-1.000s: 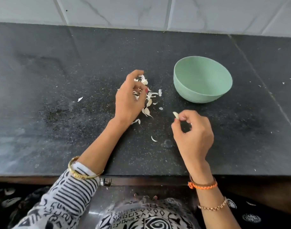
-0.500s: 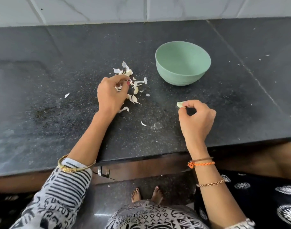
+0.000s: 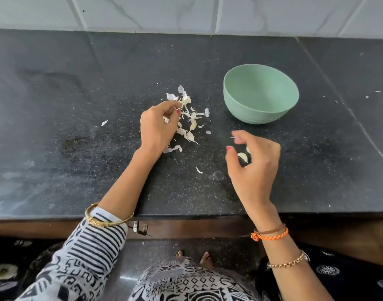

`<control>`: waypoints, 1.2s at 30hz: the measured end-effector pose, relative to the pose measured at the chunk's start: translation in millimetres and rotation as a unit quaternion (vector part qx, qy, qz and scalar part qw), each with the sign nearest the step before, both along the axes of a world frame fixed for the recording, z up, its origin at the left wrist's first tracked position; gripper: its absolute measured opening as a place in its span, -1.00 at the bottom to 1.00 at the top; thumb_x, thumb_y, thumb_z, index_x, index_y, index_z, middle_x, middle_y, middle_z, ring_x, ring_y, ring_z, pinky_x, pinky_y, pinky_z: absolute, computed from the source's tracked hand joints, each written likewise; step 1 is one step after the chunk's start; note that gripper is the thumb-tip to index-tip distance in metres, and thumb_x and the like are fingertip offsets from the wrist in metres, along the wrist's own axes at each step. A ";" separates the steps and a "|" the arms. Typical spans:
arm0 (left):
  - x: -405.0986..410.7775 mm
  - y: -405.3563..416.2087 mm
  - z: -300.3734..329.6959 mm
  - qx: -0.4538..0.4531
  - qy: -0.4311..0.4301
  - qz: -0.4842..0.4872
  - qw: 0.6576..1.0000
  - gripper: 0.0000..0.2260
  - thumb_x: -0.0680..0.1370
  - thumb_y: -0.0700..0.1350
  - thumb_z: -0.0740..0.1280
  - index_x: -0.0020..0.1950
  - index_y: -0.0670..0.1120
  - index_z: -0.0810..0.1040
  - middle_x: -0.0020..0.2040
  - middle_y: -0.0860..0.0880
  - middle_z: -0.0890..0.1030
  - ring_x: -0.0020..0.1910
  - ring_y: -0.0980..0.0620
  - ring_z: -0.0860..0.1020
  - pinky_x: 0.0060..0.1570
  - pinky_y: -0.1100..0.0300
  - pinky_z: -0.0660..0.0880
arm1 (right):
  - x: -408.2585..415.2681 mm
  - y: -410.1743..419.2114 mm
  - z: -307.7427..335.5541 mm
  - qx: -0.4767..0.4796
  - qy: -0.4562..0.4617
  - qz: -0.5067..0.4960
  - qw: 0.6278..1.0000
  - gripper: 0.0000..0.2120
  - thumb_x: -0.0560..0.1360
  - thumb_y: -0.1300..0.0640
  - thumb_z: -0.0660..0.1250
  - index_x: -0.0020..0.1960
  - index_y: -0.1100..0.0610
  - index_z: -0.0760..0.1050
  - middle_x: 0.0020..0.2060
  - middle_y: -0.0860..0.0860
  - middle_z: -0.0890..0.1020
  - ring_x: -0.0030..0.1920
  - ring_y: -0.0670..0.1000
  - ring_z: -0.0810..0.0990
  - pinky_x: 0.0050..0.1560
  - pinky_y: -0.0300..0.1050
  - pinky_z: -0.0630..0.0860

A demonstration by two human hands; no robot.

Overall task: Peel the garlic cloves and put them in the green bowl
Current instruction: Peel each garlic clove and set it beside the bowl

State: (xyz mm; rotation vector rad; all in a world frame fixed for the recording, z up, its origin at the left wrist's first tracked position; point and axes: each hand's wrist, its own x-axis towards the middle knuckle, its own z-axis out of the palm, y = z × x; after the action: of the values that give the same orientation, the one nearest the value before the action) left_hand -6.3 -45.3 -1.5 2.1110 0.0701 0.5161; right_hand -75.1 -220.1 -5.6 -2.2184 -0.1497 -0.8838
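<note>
The green bowl [image 3: 261,94] stands on the black counter [image 3: 77,148], right of centre, and I see nothing in it. A heap of garlic skins and cloves [image 3: 189,118] lies to its left. My left hand [image 3: 158,127] hovers at the heap's left side with its fingers curled, pinching a small white piece that is mostly hidden. My right hand [image 3: 254,161] hangs below the bowl. A pale peeled garlic clove [image 3: 242,157] sits inside its curled fingers, while thumb and forefinger stand apart.
Stray skin flakes lie on the counter: one at the left [image 3: 104,122], a curved one [image 3: 199,170] between my hands. A white tiled wall [image 3: 186,11] backs the counter. The counter's front edge [image 3: 186,216] runs just under my wrists.
My right thumb and forefinger have let go of their pinch on the clove, which now sits deeper in the hand. My left hand stays at the heap.
</note>
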 end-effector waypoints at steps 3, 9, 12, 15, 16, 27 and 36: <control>2.3 2.8 2.8 -0.026 0.006 0.009 1.000 -0.86 0.51 -0.25 0.31 0.00 -0.14 0.63 -0.18 -0.04 0.66 -0.17 0.03 0.60 -0.02 0.16 0.52 | 21.2 14.3 11.1 -0.028 0.110 0.104 0.988 -0.82 0.44 0.16 0.34 0.04 0.11 0.58 -0.21 -0.03 0.64 -0.19 0.05 0.57 -0.05 -0.31 0.40; 18.1 0.7 13.4 -0.021 0.017 -0.009 1.000 -0.87 0.49 -0.25 0.34 -0.05 -0.11 0.65 -0.20 0.02 0.63 -0.25 0.14 0.54 -0.07 0.24 0.50 | 79.4 43.1 21.0 -0.117 0.244 0.129 0.954 -0.81 0.49 0.02 0.35 0.00 0.12 0.54 -0.20 0.02 0.64 -0.17 0.04 0.59 -0.13 -0.03 0.53; 25.8 0.5 18.1 -0.032 0.011 -0.001 0.999 -0.86 0.48 -0.26 0.32 -0.06 -0.12 0.66 -0.20 0.05 0.63 -0.24 0.16 0.55 -0.08 0.27 0.51 | 95.1 49.2 15.7 -0.131 0.293 0.119 0.939 -0.75 0.44 -0.06 0.40 -0.07 0.11 0.51 -0.18 0.03 0.63 -0.13 0.05 0.58 -0.14 -0.08 0.49; 33.1 3.7 17.9 -0.056 0.017 0.003 0.998 -0.85 0.48 -0.27 0.32 -0.07 -0.11 0.66 -0.21 0.05 0.63 -0.19 0.12 0.59 -0.06 0.23 0.54 | 99.8 52.1 15.7 -0.134 0.309 0.113 0.935 -0.79 0.42 0.01 0.44 -0.08 0.11 0.52 -0.17 0.04 0.63 -0.11 0.04 0.59 -0.16 -0.12 0.47; 35.6 4.6 16.9 -0.061 0.021 0.004 0.998 -0.85 0.48 -0.28 0.32 -0.07 -0.11 0.66 -0.22 0.04 0.64 -0.19 0.11 0.60 -0.06 0.21 0.55 | 100.3 54.0 16.2 -0.133 0.311 0.113 0.934 -0.82 0.42 0.05 0.44 -0.08 0.12 0.53 -0.17 0.05 0.63 -0.11 0.04 0.59 -0.15 -0.12 0.49; 63.9 5.3 15.1 -0.055 0.013 -0.007 0.998 -0.86 0.49 -0.26 0.32 -0.02 -0.13 0.64 -0.19 0.01 0.64 -0.17 0.06 0.60 -0.05 0.17 0.54 | 119.9 56.0 37.0 0.120 0.239 0.134 0.954 -0.85 0.37 0.30 0.37 -0.07 0.21 0.61 -0.34 -0.01 0.62 -0.33 -0.11 0.60 -0.20 -0.24 0.57; 64.2 16.6 2.1 -0.090 -0.020 0.023 0.995 -0.84 0.52 -0.26 0.29 0.01 -0.11 0.62 -0.23 0.14 0.57 -0.31 0.33 0.49 -0.17 0.32 0.45 | 120.6 73.4 15.9 0.159 0.193 0.161 0.955 -0.75 0.37 0.38 0.39 0.02 0.22 0.63 -0.10 0.00 0.67 -0.13 -0.18 0.62 -0.10 -0.43 0.51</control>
State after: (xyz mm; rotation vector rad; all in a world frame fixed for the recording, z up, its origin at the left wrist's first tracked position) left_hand 57.9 -28.7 0.6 1.9257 0.1377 0.5583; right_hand 45.5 -146.7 10.3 -1.9452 -0.1645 -0.2641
